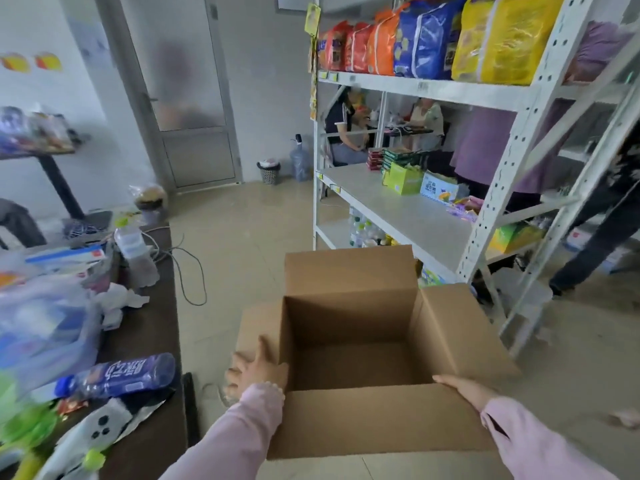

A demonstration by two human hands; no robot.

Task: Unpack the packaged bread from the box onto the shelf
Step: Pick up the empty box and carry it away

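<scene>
1. The left hand (258, 370) lies against the left side of the cardboard box (346, 424). Its fingers (239, 358) are spread fairly straight on the outside of the left flap, with the thumb pointing up along the box's left wall. It presses rather than pinches.
2. The right hand (462, 388) rests on the near right corner of the box, stretched along the fold of the near flap. Whether its fingers curl under the corner is hidden, so its grip cannot be told.
3. Between the two hands the box is open, with all four flaps folded out and its long axis running from one hand to the other. Its inside shows only bare cardboard, with no packaged bread in view (the nearest strip of floor is hidden behind the near wall).
4. Beyond the fingers, ahead and to the right, stands the white metal shelf (391, 209). The right hand is the nearer to it, and the box's far right flap points toward its corner post.
5. Green cartons (403, 178) sit farther back on the middle board. Colourful bags (422, 39) fill the top board, and blur keeps me from telling whether any are bread.
6. To the left of the left hand, a dark counter (156, 327) carries a purple bottle (128, 374) and clutter.
7. As I judge it, nothing remains in the box to lift out, so any coming move turns on the box itself.
</scene>
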